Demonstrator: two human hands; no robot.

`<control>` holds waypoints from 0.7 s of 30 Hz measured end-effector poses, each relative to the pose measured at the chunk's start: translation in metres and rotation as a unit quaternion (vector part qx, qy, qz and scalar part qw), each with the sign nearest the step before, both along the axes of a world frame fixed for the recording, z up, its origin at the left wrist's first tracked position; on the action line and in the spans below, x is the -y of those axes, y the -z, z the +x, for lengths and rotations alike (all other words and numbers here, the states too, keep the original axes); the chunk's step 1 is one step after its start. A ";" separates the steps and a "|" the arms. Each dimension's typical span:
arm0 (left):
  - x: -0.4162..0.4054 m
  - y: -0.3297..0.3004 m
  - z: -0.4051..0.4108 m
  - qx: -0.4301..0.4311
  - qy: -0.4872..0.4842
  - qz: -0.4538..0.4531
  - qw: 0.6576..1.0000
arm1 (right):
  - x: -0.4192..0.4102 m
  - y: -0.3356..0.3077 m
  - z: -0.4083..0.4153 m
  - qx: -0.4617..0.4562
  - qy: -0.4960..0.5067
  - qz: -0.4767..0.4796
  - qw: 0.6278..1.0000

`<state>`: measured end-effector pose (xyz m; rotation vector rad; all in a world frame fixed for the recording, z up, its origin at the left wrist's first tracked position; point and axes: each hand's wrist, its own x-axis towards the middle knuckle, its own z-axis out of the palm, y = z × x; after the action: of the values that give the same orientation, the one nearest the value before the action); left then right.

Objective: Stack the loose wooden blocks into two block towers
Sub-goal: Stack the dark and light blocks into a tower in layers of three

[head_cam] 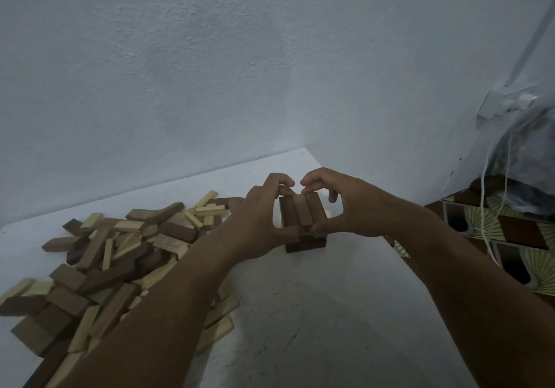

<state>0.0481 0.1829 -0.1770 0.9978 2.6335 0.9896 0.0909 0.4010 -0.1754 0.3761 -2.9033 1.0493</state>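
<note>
progress: early — one low tower (303, 222) begun on the table (315, 312) | left hand (261, 222), right hand (339, 204): both pinch its top row; loose blocks (114, 255) heaped left — second tower unstarted

One block tower (303, 222) stands on the desk (315, 312), its top layer made of three blocks. One loose pile of blocks (114, 255) lies beside it, too many to count. Two hands.
</note>
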 end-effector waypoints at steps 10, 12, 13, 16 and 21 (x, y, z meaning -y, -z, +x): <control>0.004 -0.004 0.000 -0.003 0.006 -0.033 0.999 | -0.001 -0.002 0.004 0.044 0.025 0.027 0.998; 0.013 -0.007 0.001 0.004 0.006 -0.022 1.000 | -0.001 -0.006 0.009 0.044 0.039 0.029 0.998; 0.019 -0.010 0.003 0.005 0.002 -0.015 1.000 | 0.000 -0.009 0.013 0.039 0.045 0.028 0.998; 0.042 -0.016 0.014 -0.004 -0.022 0.006 1.000 | 0.013 -0.018 0.026 -0.008 0.052 0.016 0.999; 0.091 -0.016 0.044 -0.060 -0.068 0.028 0.995 | 0.070 -0.023 0.046 -0.110 0.024 -0.018 0.993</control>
<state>0.0918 0.0914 -0.1614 0.9275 2.8200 1.0680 0.1369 0.3311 -0.1529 0.3903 -2.6819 0.9819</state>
